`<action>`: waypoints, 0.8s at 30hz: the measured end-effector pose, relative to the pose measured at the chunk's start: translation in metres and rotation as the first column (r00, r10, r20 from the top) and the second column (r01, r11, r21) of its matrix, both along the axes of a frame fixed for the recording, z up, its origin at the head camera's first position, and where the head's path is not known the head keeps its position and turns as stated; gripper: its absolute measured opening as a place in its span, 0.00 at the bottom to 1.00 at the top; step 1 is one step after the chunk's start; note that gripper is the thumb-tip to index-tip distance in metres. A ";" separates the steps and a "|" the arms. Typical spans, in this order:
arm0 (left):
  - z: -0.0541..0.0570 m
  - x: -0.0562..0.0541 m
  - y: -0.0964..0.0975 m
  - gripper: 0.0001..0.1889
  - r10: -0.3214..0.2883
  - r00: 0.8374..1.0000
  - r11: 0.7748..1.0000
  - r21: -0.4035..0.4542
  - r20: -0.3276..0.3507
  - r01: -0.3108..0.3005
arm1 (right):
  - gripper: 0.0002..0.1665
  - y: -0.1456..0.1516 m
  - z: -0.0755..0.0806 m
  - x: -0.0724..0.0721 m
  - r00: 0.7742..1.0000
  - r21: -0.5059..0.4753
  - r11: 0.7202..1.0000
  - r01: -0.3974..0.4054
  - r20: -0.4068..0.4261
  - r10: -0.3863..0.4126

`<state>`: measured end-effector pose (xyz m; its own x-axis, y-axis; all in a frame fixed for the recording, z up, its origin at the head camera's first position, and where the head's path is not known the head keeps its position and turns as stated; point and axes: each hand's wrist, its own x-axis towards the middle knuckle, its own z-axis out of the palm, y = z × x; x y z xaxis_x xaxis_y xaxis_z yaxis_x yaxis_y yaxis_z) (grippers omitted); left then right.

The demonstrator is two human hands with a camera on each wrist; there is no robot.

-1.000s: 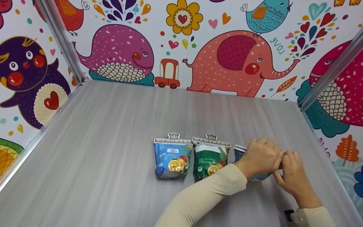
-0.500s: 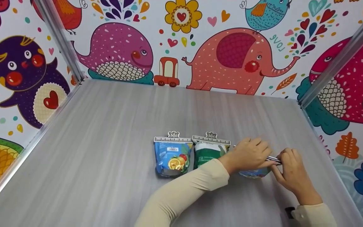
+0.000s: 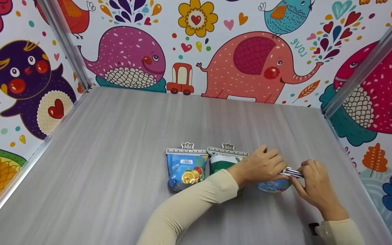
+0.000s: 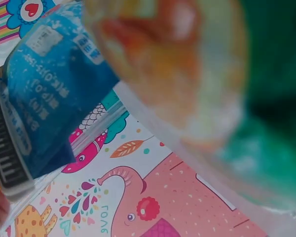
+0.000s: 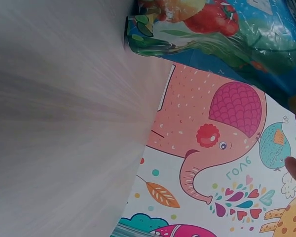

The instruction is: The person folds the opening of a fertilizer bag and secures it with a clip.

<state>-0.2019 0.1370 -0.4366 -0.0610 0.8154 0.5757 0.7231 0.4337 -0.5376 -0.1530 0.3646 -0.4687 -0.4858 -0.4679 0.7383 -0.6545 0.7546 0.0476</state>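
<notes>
A blue fruit-print bag (image 3: 273,186) stands at the right of the table, with a silver bag clip (image 3: 293,173) along its top. My left hand (image 3: 262,165) grips the clip towards its left end, fingers curled and covering that part. At the other end, my right hand (image 3: 315,183) pinches the clip between thumb and fingers. Up close in the left wrist view, the ridged clip (image 4: 10,153) lies along the bag's upper edge. The bag's printed lower part (image 5: 217,29) fills the top of the right wrist view.
Left of my hands, a blue bag (image 3: 186,170) and a green bag (image 3: 221,164) lie side by side, each with a silver clip; my left forearm partly covers the green one. A small black object (image 3: 313,228) is by the right sleeve. Patterned walls (image 3: 189,41) enclose the table.
My left hand has moved left along the clip, away from my right hand, exposing a stretch of the clip between them. The right hand has hardly moved. The left sleeve now covers more of the green bag.
</notes>
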 end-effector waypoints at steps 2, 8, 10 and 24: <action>0.000 -0.001 -0.001 0.25 -0.017 1.000 1.000 -0.013 -0.007 0.017 | 0.31 0.000 0.000 -0.001 1.000 0.002 1.000 -0.005 -0.004 0.005; 0.001 -0.003 -0.001 0.24 -0.038 0.999 0.999 -0.009 0.015 0.039 | 0.31 -0.001 0.000 -0.002 1.000 0.005 1.000 -0.011 -0.012 0.011; 0.002 -0.002 0.000 0.23 -0.038 0.999 0.999 -0.005 0.026 0.038 | 0.31 -0.001 0.000 -0.002 1.000 0.003 1.000 -0.011 -0.015 0.011; -0.001 0.003 0.006 0.20 -0.022 0.999 0.999 0.030 0.027 0.021 | 0.34 0.003 0.000 -0.002 1.000 0.001 1.000 -0.002 -0.015 0.002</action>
